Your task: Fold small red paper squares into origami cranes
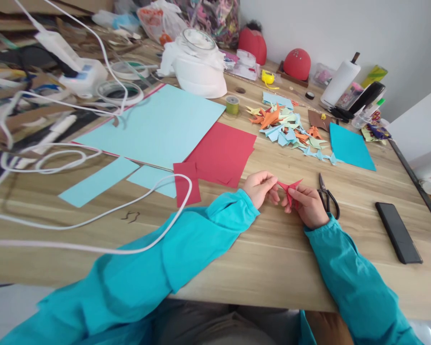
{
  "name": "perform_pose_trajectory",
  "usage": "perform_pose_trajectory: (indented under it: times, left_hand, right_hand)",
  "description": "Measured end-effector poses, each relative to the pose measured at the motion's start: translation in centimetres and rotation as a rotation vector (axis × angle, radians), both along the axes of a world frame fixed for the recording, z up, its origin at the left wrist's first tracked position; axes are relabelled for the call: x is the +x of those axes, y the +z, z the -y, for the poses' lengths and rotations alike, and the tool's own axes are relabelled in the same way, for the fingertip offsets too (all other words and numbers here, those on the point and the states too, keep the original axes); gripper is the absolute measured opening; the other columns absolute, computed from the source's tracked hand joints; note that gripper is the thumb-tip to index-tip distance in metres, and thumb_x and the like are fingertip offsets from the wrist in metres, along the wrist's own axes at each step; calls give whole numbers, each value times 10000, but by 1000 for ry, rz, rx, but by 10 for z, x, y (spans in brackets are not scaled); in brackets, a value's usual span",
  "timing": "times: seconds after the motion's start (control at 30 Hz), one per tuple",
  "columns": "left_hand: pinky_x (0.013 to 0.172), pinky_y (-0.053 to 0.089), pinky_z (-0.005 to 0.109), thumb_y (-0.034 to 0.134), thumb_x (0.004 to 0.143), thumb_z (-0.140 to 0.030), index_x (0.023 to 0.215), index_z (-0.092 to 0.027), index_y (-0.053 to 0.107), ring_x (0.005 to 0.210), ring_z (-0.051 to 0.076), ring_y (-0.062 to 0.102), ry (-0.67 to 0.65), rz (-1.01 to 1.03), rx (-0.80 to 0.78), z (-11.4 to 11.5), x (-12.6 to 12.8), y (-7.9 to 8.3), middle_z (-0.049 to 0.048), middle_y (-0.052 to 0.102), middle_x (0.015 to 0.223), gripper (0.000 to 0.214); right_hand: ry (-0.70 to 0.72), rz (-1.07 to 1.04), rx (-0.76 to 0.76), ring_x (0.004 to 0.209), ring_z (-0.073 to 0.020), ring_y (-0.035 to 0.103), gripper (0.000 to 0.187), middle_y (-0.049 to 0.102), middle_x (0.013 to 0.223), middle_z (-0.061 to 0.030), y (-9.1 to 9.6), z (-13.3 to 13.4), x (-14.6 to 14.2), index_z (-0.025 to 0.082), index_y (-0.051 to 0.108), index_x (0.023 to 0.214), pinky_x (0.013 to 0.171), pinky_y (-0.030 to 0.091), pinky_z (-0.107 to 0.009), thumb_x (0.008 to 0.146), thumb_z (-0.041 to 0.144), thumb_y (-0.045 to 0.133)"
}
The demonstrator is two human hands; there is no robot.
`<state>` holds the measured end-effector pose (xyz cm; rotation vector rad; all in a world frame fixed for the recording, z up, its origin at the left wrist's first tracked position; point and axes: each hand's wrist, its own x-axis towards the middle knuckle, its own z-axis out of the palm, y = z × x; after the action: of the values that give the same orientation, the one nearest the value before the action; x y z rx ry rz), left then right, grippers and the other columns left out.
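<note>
A small red folded-paper crane (290, 188) is held between my two hands above the wooden table. My left hand (261, 188) pinches its left tip between thumb and fingers. Around its body my right hand (308, 203) is closed, the thumb resting on top, so part of the folded paper is hidden. Black-handled scissors (328, 197) lie just beyond my right hand. Left of my left hand are red paper sheets (222, 153) and a small red paper strip (187, 184).
Folded paper cranes (283, 124) lie heaped at the back. Light blue sheets (158, 124) spread on the left, with a white cable (104, 223) looping across. A phone (398, 232) lies right, a teal paper stack (352, 146) behind it. A thread spool (232, 105) stands mid-table.
</note>
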<state>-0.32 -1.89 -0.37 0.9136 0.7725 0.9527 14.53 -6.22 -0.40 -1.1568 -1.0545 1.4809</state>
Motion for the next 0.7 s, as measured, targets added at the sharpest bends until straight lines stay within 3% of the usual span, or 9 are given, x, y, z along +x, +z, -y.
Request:
perform_pose_trajectory:
  times: [0.33, 0.57, 0.7]
  left_hand:
    - [375, 466, 230, 574, 755, -334, 651, -119, 496, 391, 104, 549, -15, 53, 0, -1, 0, -6, -23, 523, 530, 251]
    - [383, 466, 242, 596, 719, -409, 681, -119, 501, 404, 113, 554, 62, 144, -82, -5, -4, -7, -14, 542, 542, 307]
    - [374, 436, 220, 667, 638, -440, 674, -119, 508, 393, 102, 536, 8, 134, -91, 0, -3, -6, -16, 553, 521, 360]
  right_hand:
    - [4, -15, 14, 429, -116, 568, 190, 668, 586, -38, 2, 0, -2, 136, 633, 695, 410, 416, -215, 757, 315, 633]
    - [4, -30, 26, 437, -110, 573, 195, 675, 608, -42, -1, 1, -2, 135, 622, 687, 421, 412, -208, 764, 314, 630]
    - [24, -2, 59, 439, -105, 563, 216, 667, 610, -35, -4, 1, -3, 136, 620, 691, 425, 400, -211, 771, 336, 625]
